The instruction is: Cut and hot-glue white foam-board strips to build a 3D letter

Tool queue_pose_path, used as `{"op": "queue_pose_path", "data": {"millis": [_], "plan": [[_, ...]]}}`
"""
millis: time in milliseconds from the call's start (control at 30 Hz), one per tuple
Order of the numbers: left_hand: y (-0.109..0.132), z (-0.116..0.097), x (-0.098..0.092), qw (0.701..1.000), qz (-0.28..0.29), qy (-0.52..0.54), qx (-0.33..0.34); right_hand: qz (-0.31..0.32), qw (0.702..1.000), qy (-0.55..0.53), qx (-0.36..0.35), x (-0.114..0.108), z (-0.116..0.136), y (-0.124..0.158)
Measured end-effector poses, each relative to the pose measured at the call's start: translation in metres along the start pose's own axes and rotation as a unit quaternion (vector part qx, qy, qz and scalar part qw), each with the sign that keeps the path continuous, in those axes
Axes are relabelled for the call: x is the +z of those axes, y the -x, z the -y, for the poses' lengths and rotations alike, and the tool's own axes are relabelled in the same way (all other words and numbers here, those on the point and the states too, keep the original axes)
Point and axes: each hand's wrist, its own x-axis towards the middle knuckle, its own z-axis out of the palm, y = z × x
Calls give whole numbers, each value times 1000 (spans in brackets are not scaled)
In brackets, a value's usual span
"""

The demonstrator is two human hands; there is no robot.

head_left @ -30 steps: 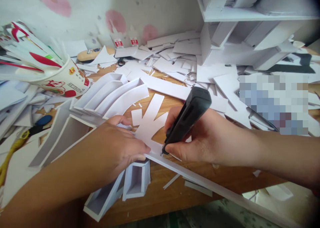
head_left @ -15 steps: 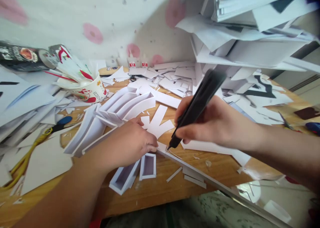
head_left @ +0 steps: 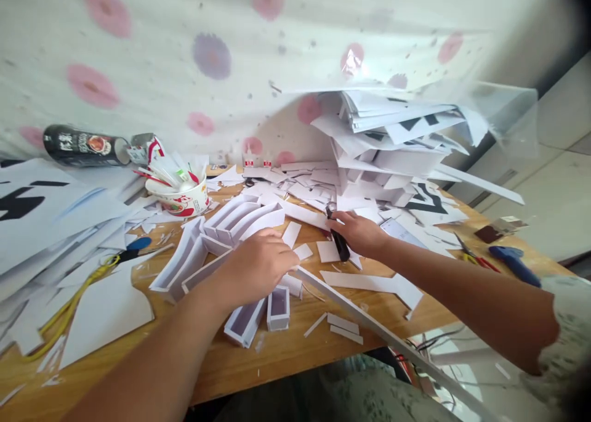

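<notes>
My left hand (head_left: 268, 259) is closed on the end of a long narrow white strip (head_left: 355, 314), which slants down right past the table's front edge. My right hand (head_left: 362, 232) has its fingers around a black utility knife (head_left: 340, 244), low over white board pieces at mid-table; its blade cannot be made out. Left of my left hand stand curved white channel-shaped pieces (head_left: 240, 219) with raised walls. Below it lie two small open white boxes, one long (head_left: 247, 323) and one short (head_left: 278, 308). A flat white strip (head_left: 357, 281) rests near my right hand.
A paper cup of tools (head_left: 184, 201) and a black can (head_left: 85, 146) stand back left. Stacked white sheets (head_left: 397, 120) rise back right. Pliers (head_left: 478, 255) and a blue-handled tool (head_left: 514, 265) lie right. Yellow cord (head_left: 76, 280) and board scraps are at left.
My right hand has moved the knife away from the strip, back and to the right, with its tip turned down. My left hand still holds the strip's end. The view has widened backward.
</notes>
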Motion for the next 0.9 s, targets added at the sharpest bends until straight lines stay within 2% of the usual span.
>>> {"op": "queue_pose_path", "data": {"millis": [67,133,233,300,333,400,500,600,700,900], "plan": [[-2,-3,-2,996,-80,-25,23,-26,999,-20,26,-11,13,11],[-4,-7,-5,986,-151,-53,42,-23,995,-86,41,-22,32,26],[-3,-12,-10,970,-215,-95,62,75,965,-248,39,-31,67,49],[-2,-13,-12,964,-235,-105,68,111,953,-274,66,-31,87,60],[-2,-14,-13,963,-239,-101,69,102,959,-251,86,-30,95,64],[-1,-13,-14,966,-233,-88,73,36,973,-192,121,-29,104,70],[-2,-13,-13,968,-212,-109,79,-40,988,-102,109,-31,111,77],[-4,-16,-9,967,-195,-149,65,-45,995,-13,88,-35,118,81],[-5,-17,-5,972,-180,-147,33,-33,995,32,92,-37,127,79],[0,-8,-3,967,-221,-129,1,-66,995,16,78,-37,134,69]]}}
